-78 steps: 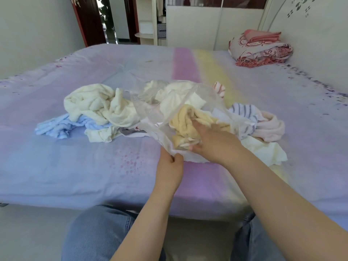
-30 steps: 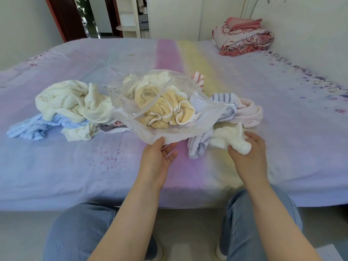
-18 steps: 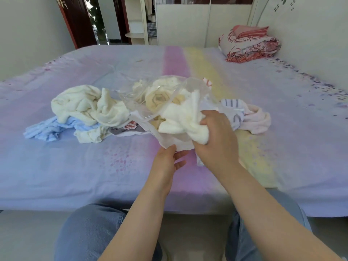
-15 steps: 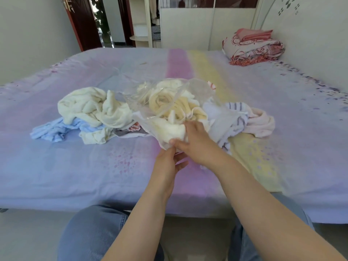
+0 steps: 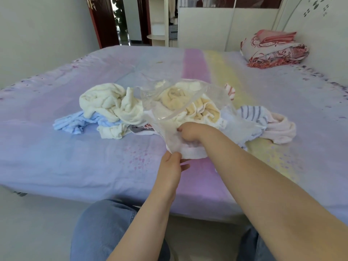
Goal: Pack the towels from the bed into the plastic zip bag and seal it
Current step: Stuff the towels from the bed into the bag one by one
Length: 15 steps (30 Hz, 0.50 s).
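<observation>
At the bag's near lip, the left hand pinches the clear plastic between thumb and fingers, the other fingertips loosely spread below. Just above it the right hand is pushed into the mouth of the bag, curled closed behind the film — whether it grips a towel there I cannot tell, though white cloth bunches under the wrist. Inside the bag sits a yellow towel, with paler ones behind it. The bag rests on the bed, its mouth toward the person and unsealed. Left of it lies a cream towel heaped over a blue towel. Right of it, touching the bag, are a striped towel and a pink towel. Far off at the bed's back right corner sits a folded quilt — well apart from everything else.
</observation>
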{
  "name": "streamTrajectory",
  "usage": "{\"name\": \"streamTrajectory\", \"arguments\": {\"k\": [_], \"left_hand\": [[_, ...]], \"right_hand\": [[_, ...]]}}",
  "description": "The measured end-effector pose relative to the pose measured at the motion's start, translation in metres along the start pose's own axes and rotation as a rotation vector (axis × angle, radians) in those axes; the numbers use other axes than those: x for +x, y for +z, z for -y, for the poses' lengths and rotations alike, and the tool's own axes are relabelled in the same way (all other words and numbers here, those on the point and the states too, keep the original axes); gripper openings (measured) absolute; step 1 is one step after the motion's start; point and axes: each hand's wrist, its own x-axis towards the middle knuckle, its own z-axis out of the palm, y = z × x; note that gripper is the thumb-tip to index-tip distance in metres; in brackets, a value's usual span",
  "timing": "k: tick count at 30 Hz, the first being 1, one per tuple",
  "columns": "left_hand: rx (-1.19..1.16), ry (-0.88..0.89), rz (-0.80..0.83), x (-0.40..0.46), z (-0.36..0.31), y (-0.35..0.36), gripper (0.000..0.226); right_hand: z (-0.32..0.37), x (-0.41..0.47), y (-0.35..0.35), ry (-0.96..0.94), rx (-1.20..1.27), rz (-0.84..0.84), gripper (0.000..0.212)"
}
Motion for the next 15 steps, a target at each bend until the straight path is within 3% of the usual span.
{"name": "streamTrajectory", "arguments": {"k": [4, 7, 11, 13, 15], "left_hand": [[-0.057, 0.006, -0.038, 0.005, -0.004, -0.005, 0.033], [-0.057, 0.046, -0.014, 0.010, -0.003, -0.004, 0.037], [-0.068, 0.054, 0.013, 0.015, 0.003, 0.005, 0.038], [-0.073, 0.055, 0.030, 0.015, 0.005, 0.011, 0.038], [-0.107, 0.060, 0.048, 0.015, 0.007, 0.016, 0.036]], "right_hand": [[-0.009, 0.020, -0.012, 0.044, -0.019, -0.089, 0.043], [-0.018, -0.009, -0.014, -0.001, 0.039, -0.264, 0.040], [-0.033, -0.089, 0.017, -0.150, 0.291, -0.709, 0.029], [-0.047, -0.112, 0.041, -0.244, 0.429, -1.030, 0.023], [-0.071, -0.117, 0.066, -0.207, 0.619, -1.342, 0.018]]}}
